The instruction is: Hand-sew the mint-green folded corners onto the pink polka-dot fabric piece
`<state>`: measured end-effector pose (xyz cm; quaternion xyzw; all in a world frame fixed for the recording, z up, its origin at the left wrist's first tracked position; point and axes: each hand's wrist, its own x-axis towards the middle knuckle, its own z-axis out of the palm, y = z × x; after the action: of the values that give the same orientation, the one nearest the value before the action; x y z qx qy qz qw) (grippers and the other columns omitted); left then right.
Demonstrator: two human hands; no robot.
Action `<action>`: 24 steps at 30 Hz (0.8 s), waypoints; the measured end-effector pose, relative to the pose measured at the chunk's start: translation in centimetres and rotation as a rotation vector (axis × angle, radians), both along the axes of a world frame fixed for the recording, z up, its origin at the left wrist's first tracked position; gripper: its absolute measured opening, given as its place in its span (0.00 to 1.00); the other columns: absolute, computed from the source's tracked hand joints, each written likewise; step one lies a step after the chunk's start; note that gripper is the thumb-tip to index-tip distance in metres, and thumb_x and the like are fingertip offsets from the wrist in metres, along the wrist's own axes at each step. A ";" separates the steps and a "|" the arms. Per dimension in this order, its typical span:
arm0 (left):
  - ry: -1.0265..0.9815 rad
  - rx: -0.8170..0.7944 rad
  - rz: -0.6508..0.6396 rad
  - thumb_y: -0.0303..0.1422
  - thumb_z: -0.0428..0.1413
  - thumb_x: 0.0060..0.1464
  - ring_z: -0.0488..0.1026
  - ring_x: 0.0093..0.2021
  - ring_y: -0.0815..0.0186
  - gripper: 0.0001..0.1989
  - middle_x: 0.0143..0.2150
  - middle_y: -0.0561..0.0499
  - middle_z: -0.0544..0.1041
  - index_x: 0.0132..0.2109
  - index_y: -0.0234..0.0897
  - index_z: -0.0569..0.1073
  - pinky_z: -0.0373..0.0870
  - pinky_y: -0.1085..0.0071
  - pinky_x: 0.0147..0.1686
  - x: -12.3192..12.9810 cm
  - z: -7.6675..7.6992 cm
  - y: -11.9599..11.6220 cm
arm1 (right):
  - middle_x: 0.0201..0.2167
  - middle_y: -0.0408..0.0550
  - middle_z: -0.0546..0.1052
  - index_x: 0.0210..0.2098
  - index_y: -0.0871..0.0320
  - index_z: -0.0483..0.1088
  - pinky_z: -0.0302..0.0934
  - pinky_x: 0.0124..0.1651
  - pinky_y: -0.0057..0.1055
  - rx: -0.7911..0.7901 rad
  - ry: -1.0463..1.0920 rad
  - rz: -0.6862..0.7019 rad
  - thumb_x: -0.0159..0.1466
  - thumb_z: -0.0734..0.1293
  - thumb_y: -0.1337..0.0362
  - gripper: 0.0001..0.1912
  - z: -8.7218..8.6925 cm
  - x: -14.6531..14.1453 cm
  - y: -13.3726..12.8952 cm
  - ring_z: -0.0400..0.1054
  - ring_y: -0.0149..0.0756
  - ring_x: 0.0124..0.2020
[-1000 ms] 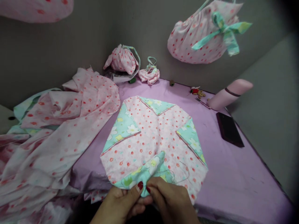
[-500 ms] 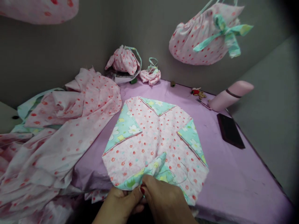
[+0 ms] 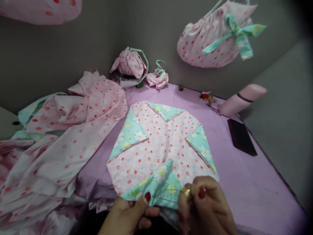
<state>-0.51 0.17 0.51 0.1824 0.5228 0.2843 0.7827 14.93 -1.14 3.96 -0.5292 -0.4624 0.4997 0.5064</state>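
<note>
An octagonal pink dotted cloth (image 3: 156,143) lies on the table, with floral turquoise corners folded inward. My left hand (image 3: 133,212) pinches the near edge of the cloth at its bottom fold, thumb on top. Right of it, my right hand (image 3: 205,202) is closed, thumb and fingers pressed together, at the near right side of the turquoise flap (image 3: 163,182). Dark thread runs from near my left thumb across the flap to my right fingers. A golden ring or thimble (image 3: 186,192) shows on a right finger. Any needle there is too small to make out.
Pink fabric (image 3: 80,130) is heaped at the left. Pink pouches (image 3: 130,63) stand at the back, and a bigger bag (image 3: 207,44) hangs above. Thread spools, small scissors, a pink bottle (image 3: 241,99) and a black phone (image 3: 242,137) lie along the purple table's (image 3: 246,182) right side.
My right hand has moved away from my left, to the right, drawing the thread out straighter across the flap. My left hand stays on the edge.
</note>
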 end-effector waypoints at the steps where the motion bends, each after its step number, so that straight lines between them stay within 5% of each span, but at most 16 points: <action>1: -0.005 -0.027 0.025 0.39 0.62 0.42 0.75 0.27 0.67 0.15 0.28 0.48 0.80 0.35 0.32 0.76 0.65 0.77 0.24 0.0 0.1 0.0 | 0.16 0.35 0.64 0.32 0.52 0.56 0.51 0.13 0.18 -0.050 0.150 -0.059 0.67 0.52 0.55 0.10 0.4 0.6 0.2 0.57 0.23 0.10; 3: -0.033 -0.073 0.070 0.38 0.64 0.39 0.77 0.32 0.64 0.15 0.31 0.49 0.81 0.35 0.34 0.76 0.68 0.75 0.28 0.0 0.3 0.1 | 0.14 0.33 0.60 0.30 0.52 0.58 0.47 0.12 0.15 -0.102 0.376 -0.203 0.63 0.60 0.57 0.08 1.1 1.8 0.8 0.53 0.20 0.09; 8: -0.075 -0.112 0.100 0.40 0.66 0.34 0.77 0.34 0.59 0.16 0.29 0.49 0.81 0.29 0.33 0.77 0.70 0.72 0.33 0.1 0.8 0.4 | 0.15 0.34 0.56 0.28 0.56 0.63 0.45 0.12 0.16 0.086 0.445 -0.514 0.52 0.70 0.64 0.10 2.7 4.9 1.7 0.49 0.19 0.11; 14: -0.061 -0.120 0.110 0.42 0.66 0.31 0.78 0.33 0.61 0.17 0.29 0.51 0.81 0.29 0.34 0.77 0.70 0.73 0.32 0.3 1.2 0.5 | 0.18 0.36 0.51 0.28 0.54 0.67 0.48 0.14 0.20 0.250 0.417 -0.559 0.59 0.65 0.67 0.04 2.9 7.5 1.4 0.49 0.22 0.14; 17: -0.050 -0.140 0.139 0.41 0.67 0.27 0.78 0.32 0.60 0.19 0.27 0.51 0.81 0.29 0.34 0.77 0.70 0.73 0.30 0.4 1.4 0.7 | 0.22 0.39 0.58 0.29 0.53 0.67 0.53 0.16 0.22 0.336 0.243 -0.573 0.59 0.64 0.69 0.05 2.4 6.6 1.3 0.55 0.25 0.18; 20: -0.059 -0.147 0.150 0.41 0.67 0.27 0.78 0.33 0.60 0.19 0.28 0.51 0.81 0.29 0.34 0.77 0.70 0.74 0.29 0.3 1.4 0.8 | 0.24 0.41 0.66 0.34 0.50 0.65 0.59 0.19 0.25 0.308 -0.033 -0.368 0.62 0.61 0.68 0.05 1.7 4.7 1.2 0.62 0.29 0.20; 24: -0.020 -0.092 0.080 0.40 0.65 0.35 0.77 0.31 0.64 0.15 0.28 0.51 0.81 0.31 0.35 0.78 0.69 0.78 0.25 0.0 1.1 0.6 | 0.23 0.40 0.72 0.35 0.52 0.67 0.60 0.25 0.21 0.200 -0.492 0.162 0.63 0.58 0.70 0.08 0.4 2.5 1.0 0.67 0.28 0.22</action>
<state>-0.50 0.75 1.63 0.1223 0.5342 0.2928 0.7836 17.40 -0.09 4.39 -0.5432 -0.6594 0.3468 0.3870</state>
